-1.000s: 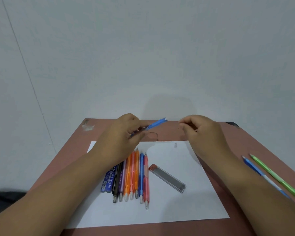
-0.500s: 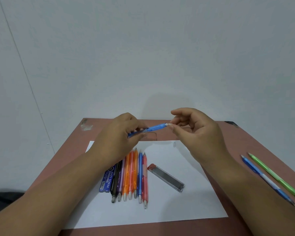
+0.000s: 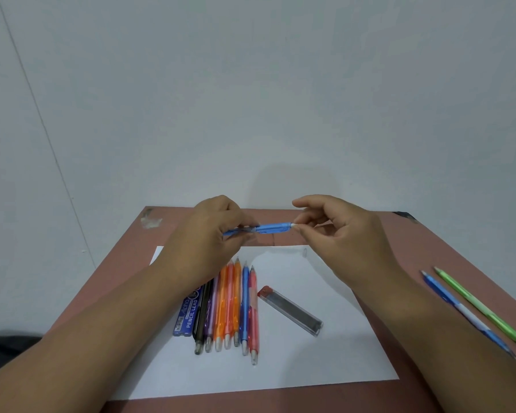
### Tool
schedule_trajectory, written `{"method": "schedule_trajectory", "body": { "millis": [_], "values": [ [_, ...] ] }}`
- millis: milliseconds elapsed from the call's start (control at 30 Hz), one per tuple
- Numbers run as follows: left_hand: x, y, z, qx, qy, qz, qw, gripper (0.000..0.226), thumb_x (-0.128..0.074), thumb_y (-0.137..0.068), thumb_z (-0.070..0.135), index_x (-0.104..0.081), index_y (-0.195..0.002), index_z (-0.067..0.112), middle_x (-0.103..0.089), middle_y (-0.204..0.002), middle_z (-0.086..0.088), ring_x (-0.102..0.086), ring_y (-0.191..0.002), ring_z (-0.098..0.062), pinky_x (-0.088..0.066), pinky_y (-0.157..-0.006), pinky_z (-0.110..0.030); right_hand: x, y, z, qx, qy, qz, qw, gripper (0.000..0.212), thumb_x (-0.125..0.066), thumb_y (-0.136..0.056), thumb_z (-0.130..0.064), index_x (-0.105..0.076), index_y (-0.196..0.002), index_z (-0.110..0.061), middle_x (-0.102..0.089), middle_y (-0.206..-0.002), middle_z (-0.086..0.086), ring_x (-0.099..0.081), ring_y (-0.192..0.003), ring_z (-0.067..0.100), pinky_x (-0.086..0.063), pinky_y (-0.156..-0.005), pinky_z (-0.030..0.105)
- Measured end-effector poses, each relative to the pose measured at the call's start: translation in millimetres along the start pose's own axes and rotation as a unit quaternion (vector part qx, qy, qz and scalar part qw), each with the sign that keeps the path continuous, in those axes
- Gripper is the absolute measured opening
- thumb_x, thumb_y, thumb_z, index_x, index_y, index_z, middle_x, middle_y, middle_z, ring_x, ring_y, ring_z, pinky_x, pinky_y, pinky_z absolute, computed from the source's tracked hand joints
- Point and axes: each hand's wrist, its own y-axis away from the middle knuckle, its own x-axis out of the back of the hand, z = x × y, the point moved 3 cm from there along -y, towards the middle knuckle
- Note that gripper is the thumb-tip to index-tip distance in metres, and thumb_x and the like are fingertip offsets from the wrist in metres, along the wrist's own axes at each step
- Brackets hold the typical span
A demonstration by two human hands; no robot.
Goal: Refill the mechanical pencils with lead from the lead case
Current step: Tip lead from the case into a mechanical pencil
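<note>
While the left hand [image 3: 212, 234] holds the blue pencil [image 3: 273, 228] level above the worktop's [image 3: 370, 234] far edge, the right hand [image 3: 337, 234], apart a second ago, now pinches its white cap [image 3: 293, 225]; recapping or uncapping is underway. Lead case [image 3: 291, 310] lies on the paper [image 3: 325, 362].

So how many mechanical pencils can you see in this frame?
10. One blue pencil held between left hand and right hand; seven in a row on the paper; a blue and a green at the table's right. The left arm may hide more.
</note>
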Motion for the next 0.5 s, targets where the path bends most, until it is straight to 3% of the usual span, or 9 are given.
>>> {"method": "schedule_trajectory", "body": {
  "millis": [167, 367, 500],
  "values": [
    [1, 1, 3, -0.020, 0.005, 0.010, 1.000, 0.025, -0.073, -0.089, 0.018, -0.076, -0.113, 0.023, -0.058, -0.092, 0.011, -0.051, -0.087, -0.009, -0.040, -0.068, -0.019, 0, 1, 0, -0.025, -0.017, 0.001, 1.000, 0.039, -0.075, -0.088, -0.006, -0.071, -0.102, -0.041, -0.072, -0.086, -0.023, -0.068, -0.084, -0.001, -0.049, -0.077, 0.007],
    [0, 1, 4, -0.006, 0.008, 0.006, 1.000, 0.026, -0.070, -0.093, 0.021, -0.075, -0.118, 0.024, -0.058, -0.095, 0.010, -0.052, -0.090, -0.010, -0.043, -0.069, -0.021, 4, -5, 13, -0.085, -0.047, 0.006, 0.995, 0.033, -0.075, -0.088, -0.006, -0.074, -0.106, -0.033, -0.074, -0.087, -0.014, -0.069, -0.084, 0.003, -0.053, -0.079, 0.013],
    [0, 1, -1, 0.004, 0.007, 0.011, 1.000, 0.026, -0.070, -0.092, 0.020, -0.075, -0.117, 0.024, -0.058, -0.095, 0.009, -0.053, -0.090, -0.010, -0.045, -0.070, -0.022, 4, -10, 39, -0.137, 0.089, -0.057, 0.985, 0.029, -0.073, -0.090, -0.010, -0.074, -0.112, -0.029, -0.069, -0.087, -0.013, -0.064, -0.077, 0.000, -0.051, -0.080, 0.020]
  ]
}}
